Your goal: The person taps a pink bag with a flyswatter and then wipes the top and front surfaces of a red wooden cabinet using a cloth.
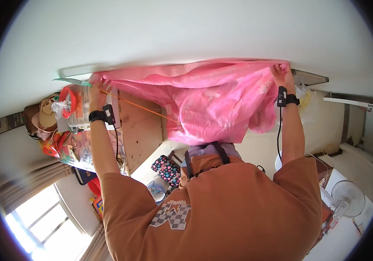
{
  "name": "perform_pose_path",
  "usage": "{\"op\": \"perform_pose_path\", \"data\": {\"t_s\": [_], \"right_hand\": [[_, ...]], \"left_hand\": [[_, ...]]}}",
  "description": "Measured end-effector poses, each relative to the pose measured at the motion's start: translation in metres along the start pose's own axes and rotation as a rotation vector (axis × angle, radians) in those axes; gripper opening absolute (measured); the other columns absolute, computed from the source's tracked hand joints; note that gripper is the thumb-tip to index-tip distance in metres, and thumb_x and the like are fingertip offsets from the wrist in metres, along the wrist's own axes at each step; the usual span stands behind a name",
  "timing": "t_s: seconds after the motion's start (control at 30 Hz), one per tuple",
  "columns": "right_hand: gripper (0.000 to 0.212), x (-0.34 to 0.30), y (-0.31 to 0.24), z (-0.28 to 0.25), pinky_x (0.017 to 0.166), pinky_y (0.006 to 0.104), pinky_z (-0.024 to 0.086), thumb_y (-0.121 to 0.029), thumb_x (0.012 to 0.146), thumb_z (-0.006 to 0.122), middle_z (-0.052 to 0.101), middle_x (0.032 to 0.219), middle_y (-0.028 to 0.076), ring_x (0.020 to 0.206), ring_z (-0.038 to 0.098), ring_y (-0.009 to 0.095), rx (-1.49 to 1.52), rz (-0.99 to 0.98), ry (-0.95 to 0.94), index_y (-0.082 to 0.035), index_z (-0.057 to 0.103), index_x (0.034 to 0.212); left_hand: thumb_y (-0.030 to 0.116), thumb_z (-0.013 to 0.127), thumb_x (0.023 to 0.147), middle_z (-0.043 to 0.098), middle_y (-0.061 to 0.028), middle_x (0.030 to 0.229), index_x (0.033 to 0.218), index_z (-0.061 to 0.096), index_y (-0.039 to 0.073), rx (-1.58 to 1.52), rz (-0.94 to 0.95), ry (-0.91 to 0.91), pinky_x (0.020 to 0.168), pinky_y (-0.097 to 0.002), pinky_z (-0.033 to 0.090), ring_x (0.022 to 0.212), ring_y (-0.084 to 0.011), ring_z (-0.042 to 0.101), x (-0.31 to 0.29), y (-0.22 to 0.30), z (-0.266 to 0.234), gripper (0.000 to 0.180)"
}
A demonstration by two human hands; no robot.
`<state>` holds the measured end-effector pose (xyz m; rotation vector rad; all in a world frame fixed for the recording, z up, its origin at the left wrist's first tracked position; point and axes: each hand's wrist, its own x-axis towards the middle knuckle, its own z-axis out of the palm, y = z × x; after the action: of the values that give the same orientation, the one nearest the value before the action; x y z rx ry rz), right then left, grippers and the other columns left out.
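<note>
A pink flower-patterned sheet (215,106) is stretched between my two raised hands and hangs in folds, its upper edge along the white wall. At its left corner my left hand (97,83) is closed on the edge. My right hand (283,75) pinches the right corner, fingers bent over the cloth. Beside my left hand a thin green strip (73,81) sticks out; what it belongs to I cannot tell. From near that hand an orange cord (138,106) slants down to the sheet. Each wrist wears a black strap with a small box.
On the left, a wooden cabinet (141,130) stands by clear containers, a red-rimmed round item (68,102) and hats (46,115). Below right is a white fan (347,198). A dark patterned bag (167,169) lies lower centre. A bracket-like bar (310,77) juts beside my right hand.
</note>
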<state>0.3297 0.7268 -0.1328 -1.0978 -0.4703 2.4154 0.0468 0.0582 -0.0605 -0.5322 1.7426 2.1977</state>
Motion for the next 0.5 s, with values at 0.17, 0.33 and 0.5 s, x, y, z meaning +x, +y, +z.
{"op": "perform_pose_path", "data": {"t_s": [0.17, 0.33, 0.5], "right_hand": [[0.02, 0.045, 0.016, -0.027, 0.087, 0.0425, 0.051, -0.019, 0.088, 0.063, 0.064, 0.098, 0.01, 0.094, 0.059, 0.024, 0.219, -0.094, -0.136, -0.007, 0.058, 0.102], [0.016, 0.05, 0.031, -0.041, 0.086, 0.0424, 0.05, -0.011, 0.088, 0.058, 0.064, 0.092, 0.008, 0.091, 0.06, 0.021, 0.305, -0.157, -0.175, -0.005, 0.058, 0.103], [0.018, 0.049, 0.036, -0.028, 0.085, 0.0359, 0.048, -0.007, 0.085, 0.059, 0.064, 0.092, 0.007, 0.092, 0.059, 0.018, -0.277, -0.559, -0.052, -0.003, 0.056, 0.102]], "left_hand": [[0.01, 0.044, 0.089, 0.057, -0.0166, 0.101, 0.108, 0.048, 0.003, 0.117, 0.031, 0.115, 0.075, -0.043, 0.05, 0.095, -0.0356, 0.059, -0.004, 0.009, -0.017, 0.021], [0.001, 0.043, 0.084, 0.055, -0.0099, 0.073, 0.113, 0.046, 0.003, 0.468, 0.36, 0.497, 0.042, -0.0258, 0.041, 0.051, -0.0141, 0.053, -0.072, -0.004, 0.042, 0.029], [0.011, 0.049, 0.089, 0.05, 0.0011, 0.06, 0.089, 0.063, 0.0, 0.122, 0.346, -0.1, 0.039, -0.0181, 0.029, 0.046, -0.0057, 0.042, -0.146, -0.03, 0.121, 0.018]]}}
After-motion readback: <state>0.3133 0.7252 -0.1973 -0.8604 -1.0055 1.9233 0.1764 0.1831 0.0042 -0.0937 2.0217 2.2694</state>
